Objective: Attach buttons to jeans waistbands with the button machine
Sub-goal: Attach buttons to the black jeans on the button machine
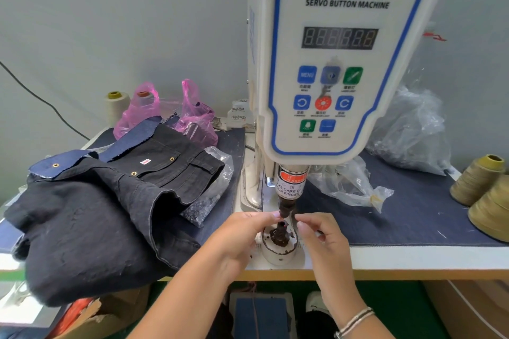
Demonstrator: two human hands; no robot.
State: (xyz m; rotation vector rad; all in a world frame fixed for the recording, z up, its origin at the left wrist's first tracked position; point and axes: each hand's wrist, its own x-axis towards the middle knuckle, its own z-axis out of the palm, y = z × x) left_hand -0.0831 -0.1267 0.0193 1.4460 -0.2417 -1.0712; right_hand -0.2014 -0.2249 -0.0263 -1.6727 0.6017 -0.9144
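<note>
Two hands load the button machine [341, 63] while the jeans [91, 215] wait aside.

Left hand [242, 239] and right hand [322, 237] curl fingertips at the lower die [279, 237], apparently seating a small part too tiny to identify; jeans lie heaped at left on the denim-covered surface [413, 217], grey wall behind.

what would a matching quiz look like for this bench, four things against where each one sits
Things:
1. black jeans
2. olive thread cones
3. pink plastic bags
4. foot pedal

Places:
A. under the table
B. right edge of the table
C. left of the servo button machine, piled at the front
D. at the wall, behind the jeans

Pairs: 1-C, 2-B, 3-D, 4-A
</note>
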